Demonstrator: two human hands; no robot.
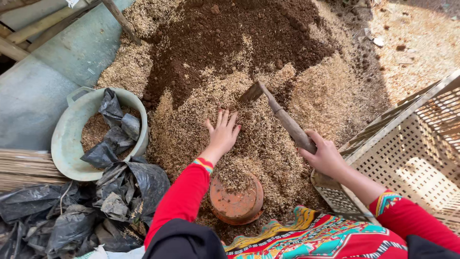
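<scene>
The wooden-handled digging tool [280, 115] lies slanted across the pile of pale straw-coloured husks [191, 129], its long axis running from lower right to upper left, with the flat blade end pointing up-left and sunk partly into the husks, so its edge is hard to make out. The right hand [326, 156] is clenched round the lower end of the handle, hiding that end. The left hand [224, 132] lies released, fingers spread flat on the husks just left of the tool, apart from it. Just below that hand a round terracotta pot [236, 199] sits heaped with husks, its base buried. Beyond the husks rises a mound of dark brown soil [239, 33]. To the left a pale green plastic basin [64, 144] holds husks and crumpled black plastic bags [112, 129]; more bags are cut off at the lower left. A beige perforated plastic crate [421, 148] is cut off at the right
</scene>
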